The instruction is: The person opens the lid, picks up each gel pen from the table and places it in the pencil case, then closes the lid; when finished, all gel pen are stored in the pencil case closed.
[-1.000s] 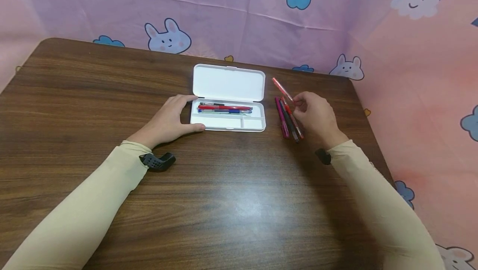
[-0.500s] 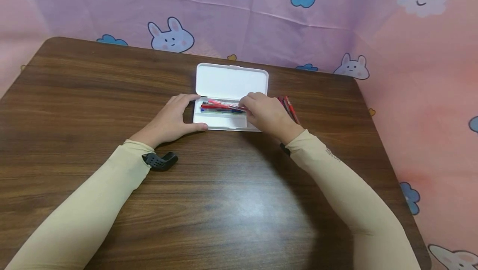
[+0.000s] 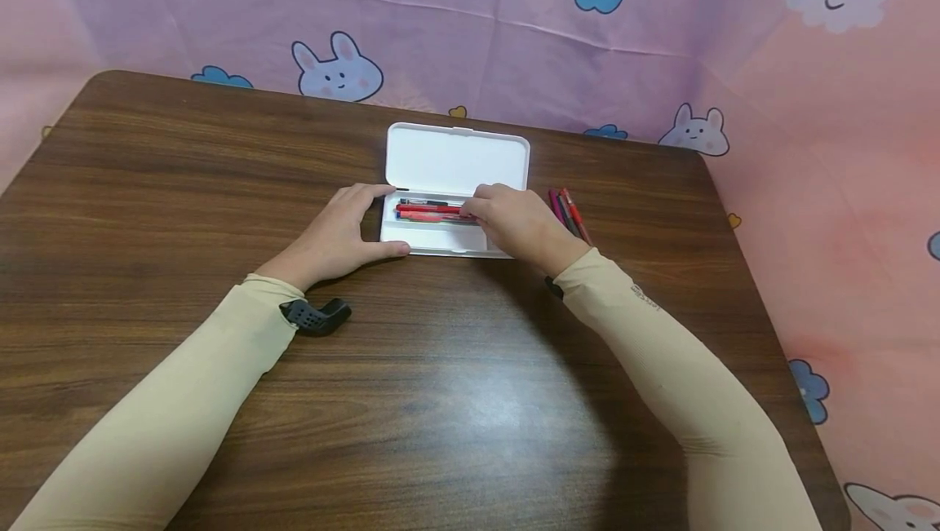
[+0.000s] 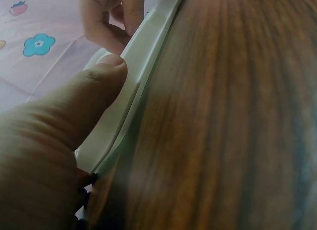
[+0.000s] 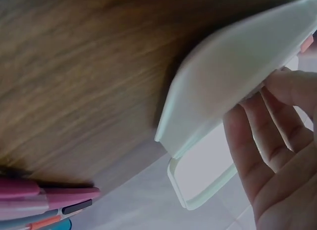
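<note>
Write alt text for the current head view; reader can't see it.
A person's right hand pinches a coral pen among other pens in an open white pencil case, while the left hand holds the case's left end. More pens lie on the brown wooden table to the case's right, before a cartoon-print cloth.

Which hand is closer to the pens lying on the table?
Right. The right hand is over the right side of the case, just left of those pens; the left hand holds the case's left end, farther off.
</note>
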The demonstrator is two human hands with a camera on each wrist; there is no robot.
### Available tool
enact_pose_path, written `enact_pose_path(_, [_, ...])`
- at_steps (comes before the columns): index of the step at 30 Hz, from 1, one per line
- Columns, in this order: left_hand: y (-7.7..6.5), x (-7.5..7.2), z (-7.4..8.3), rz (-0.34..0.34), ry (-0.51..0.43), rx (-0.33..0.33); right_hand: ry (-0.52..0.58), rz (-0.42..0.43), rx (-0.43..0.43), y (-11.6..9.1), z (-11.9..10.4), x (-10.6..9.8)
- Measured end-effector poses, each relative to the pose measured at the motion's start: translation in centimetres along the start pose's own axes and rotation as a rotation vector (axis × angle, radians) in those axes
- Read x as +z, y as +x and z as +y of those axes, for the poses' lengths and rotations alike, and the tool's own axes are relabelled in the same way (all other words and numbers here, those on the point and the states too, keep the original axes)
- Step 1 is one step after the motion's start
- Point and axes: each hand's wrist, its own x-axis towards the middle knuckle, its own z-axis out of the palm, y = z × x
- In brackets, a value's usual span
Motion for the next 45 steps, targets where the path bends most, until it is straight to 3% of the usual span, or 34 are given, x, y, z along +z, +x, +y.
enact_pose_path(19, [0.0, 0.0, 0.1, 0.002, 0.001, 0.008, 0.078, 0.016, 0.042, -0.3, 0.5, -0.3])
enact_pose_path(26, [0.0, 0.1, 0.1, 0.005, -0.003, 0.013, 0.247, 0.189, 0.153, -4.0, 2.7, -1.3])
enact_pose_path(32, [-0.1, 0.0, 0.1, 0.007, -0.001, 0.009, 0.505, 0.301, 0.381, -8.9, 6.8, -2.1])
enact_pose_path(35, [-0.2, -0.1, 0.1, 0.003, -0.002, 0.004, 0.600, 0.258, 0.499, -11.1, 8.7, -2.0])
enact_pose_path(39, [-0.2, 0.0, 0.0, 0.004, -0.001, 0.003, 0.716, 0.114, 0.605, -13.2, 10.3, -1.5])
enact_pose_path(42, [-0.2, 0.0, 0.1, 0.006, 0.001, 0.006, 0.803, 0.031, 0.641, -13.9, 10.8, -0.9])
enact_pose_path(45, [-0.1, 0.0, 0.2, 0.003, -0.002, 0.005, 0.828, 0.003, 0.647, -14.0, 10.8, -0.4])
